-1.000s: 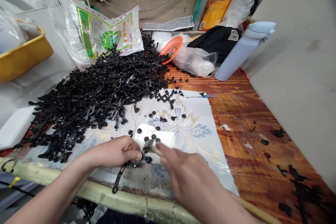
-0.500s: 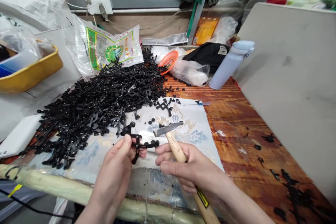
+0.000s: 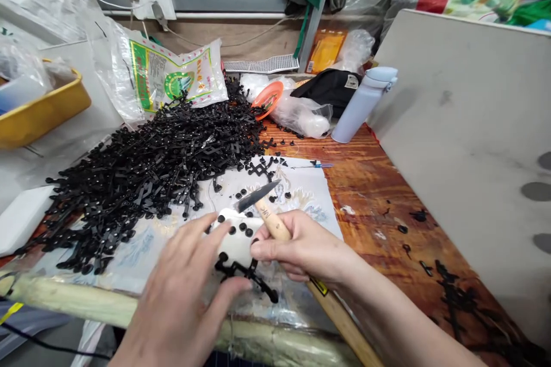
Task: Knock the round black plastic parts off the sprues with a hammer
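Observation:
My right hand (image 3: pixel 297 243) is wrapped round the wooden handle of a small hammer (image 3: pixel 274 221), its dark narrow head pointing up over the cloth. My left hand (image 3: pixel 185 281) has its fingers spread and looks slightly blurred. A black jointed linkage (image 3: pixel 247 273) lies between the two hands, just beyond my left thumb. Its upper end comes close to my right fingertips; whether they touch it I cannot tell. Beneath the hammer head is a white pad (image 3: pixel 230 249) with several small black round caps (image 3: pixel 243 226) on it.
A large heap of black linkages (image 3: pixel 150 155) covers the left of the table. Behind it lies a printed plastic bag (image 3: pixel 181 74). An orange dish (image 3: pixel 269 98) and a pale blue bottle (image 3: pixel 364 106) stand farther back. Loose black parts (image 3: pixel 456 298) lie at right, beside a grey panel (image 3: pixel 465 126).
My left hand has let go of the black linkage and opened its fingers. The linkage has moved right and down, over the white pad. The hammer stays in my right hand.

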Demonstrator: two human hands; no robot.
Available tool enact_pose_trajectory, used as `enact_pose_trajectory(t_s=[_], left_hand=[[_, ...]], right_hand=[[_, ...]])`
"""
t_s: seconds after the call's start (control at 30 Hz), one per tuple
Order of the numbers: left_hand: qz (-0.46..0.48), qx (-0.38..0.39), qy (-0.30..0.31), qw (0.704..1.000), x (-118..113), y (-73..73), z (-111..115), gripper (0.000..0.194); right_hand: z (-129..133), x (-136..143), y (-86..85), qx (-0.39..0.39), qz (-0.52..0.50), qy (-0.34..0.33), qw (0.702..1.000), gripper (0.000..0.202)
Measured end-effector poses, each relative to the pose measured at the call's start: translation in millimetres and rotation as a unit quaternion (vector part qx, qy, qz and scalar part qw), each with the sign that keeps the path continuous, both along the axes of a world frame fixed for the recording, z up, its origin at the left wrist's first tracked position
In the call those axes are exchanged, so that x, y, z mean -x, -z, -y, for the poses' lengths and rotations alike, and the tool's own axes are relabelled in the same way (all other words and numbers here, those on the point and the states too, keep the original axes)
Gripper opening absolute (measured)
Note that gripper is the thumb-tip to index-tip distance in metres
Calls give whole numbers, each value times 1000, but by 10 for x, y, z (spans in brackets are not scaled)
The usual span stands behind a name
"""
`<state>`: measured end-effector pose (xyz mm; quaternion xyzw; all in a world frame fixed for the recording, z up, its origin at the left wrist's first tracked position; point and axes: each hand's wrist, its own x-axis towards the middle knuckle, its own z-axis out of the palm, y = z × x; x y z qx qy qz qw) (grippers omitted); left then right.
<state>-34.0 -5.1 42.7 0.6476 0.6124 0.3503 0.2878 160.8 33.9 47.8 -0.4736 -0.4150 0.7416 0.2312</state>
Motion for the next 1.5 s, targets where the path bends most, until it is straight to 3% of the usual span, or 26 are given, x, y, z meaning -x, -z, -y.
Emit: enact_pose_trajectory(t_s=[0.07, 0.13, 0.2, 0.3, 0.37, 0.47, 0.6, 0.97, 1.5], left_hand=[[-26, 118, 119, 986, -63, 0, -77, 11], [-22, 272, 194, 942, -106, 57, -138, 23], [50, 393, 210, 894, -104, 138, -170, 28], [196, 470, 154, 847, -42, 259, -177, 28], [272, 459, 77, 842, -3, 330, -178, 30], [351, 412, -30, 840, -3, 422, -199, 31], [405, 371, -106, 829, -94, 496, -236, 30], [425, 380, -138, 810, -226, 514, -178, 27], [397, 374, -145, 825, -289, 519, -160, 26]], right_hand=[[13, 57, -19, -14, 19, -29, 999, 24], [17, 52, 9, -43, 48, -44, 997, 18], [21, -39, 90, -100, 91, -32, 990, 17], [79, -258, 265, -224, 194, 36, 954, 23], [170, -364, 368, -273, 260, 46, 925, 28], [333, -370, 458, -295, 310, -37, 903, 25], [435, -229, 491, -310, 366, -111, 871, 24], [399, -191, 553, -322, 386, -87, 860, 26], [423, -177, 595, -336, 403, -66, 849, 21]])
